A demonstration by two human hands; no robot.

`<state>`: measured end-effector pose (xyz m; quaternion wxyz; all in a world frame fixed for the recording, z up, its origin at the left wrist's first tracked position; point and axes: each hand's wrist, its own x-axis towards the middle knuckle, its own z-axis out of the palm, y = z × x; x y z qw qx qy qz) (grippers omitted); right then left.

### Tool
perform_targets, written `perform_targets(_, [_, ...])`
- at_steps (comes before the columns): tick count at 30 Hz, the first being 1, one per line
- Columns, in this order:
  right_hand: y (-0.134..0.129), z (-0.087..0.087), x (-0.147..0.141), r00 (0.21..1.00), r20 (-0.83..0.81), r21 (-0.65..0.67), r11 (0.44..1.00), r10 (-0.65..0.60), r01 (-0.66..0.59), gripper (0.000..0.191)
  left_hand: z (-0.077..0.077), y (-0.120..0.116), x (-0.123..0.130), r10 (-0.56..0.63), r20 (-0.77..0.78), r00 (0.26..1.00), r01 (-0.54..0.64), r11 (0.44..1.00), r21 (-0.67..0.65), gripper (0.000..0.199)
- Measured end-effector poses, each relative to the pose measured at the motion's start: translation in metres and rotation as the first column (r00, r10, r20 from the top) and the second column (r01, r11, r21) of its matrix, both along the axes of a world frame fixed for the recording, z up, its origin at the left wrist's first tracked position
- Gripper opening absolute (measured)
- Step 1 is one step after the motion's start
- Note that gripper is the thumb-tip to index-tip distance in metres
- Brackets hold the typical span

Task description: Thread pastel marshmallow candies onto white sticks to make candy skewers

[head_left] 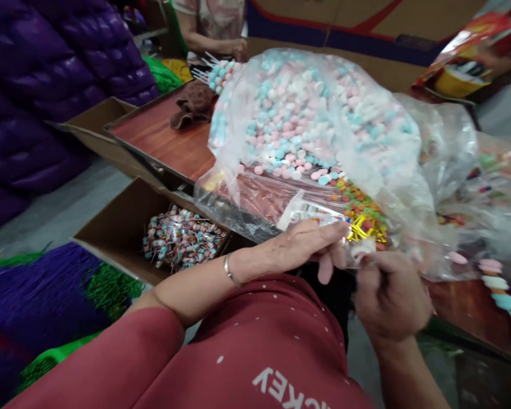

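My left hand (309, 244) is stretched out over the table's near edge, fingers extended toward a pile of gold twist ties (364, 228). Beside it, my right hand (389, 295) is closed, with a small white piece (363, 249) at its fingertips; blur hides what kind it is. Printed clear wrappers (317, 214) lie just behind my left hand. Orange, green and yellow ring candies (357, 200) spread behind the ties. A large clear plastic bag (225, 190) holds a heap of pink, blue and white candies (298, 102). A stacked candy skewer (498, 285) lies to the right.
A cardboard box (111, 227) of wrapped candy sticks (183, 236) stands at the left. A brown cloth (192, 105) lies on the wooden table (166, 136). Across it, a person's hand (238, 50) is near several candy sticks (219, 75). Another person's hand (494, 59) shows at the right.
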<state>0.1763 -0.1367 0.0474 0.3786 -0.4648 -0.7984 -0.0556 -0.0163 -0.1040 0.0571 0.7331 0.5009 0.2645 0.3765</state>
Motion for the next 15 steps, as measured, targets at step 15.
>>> perform_targets(15, [0.001,-0.026,-0.023,0.914,-0.38,-0.454,0.832,0.143,-0.319,0.019,-0.004,-0.027,-0.019,0.637,0.033,0.77,-0.618,0.757,-0.211,0.026])
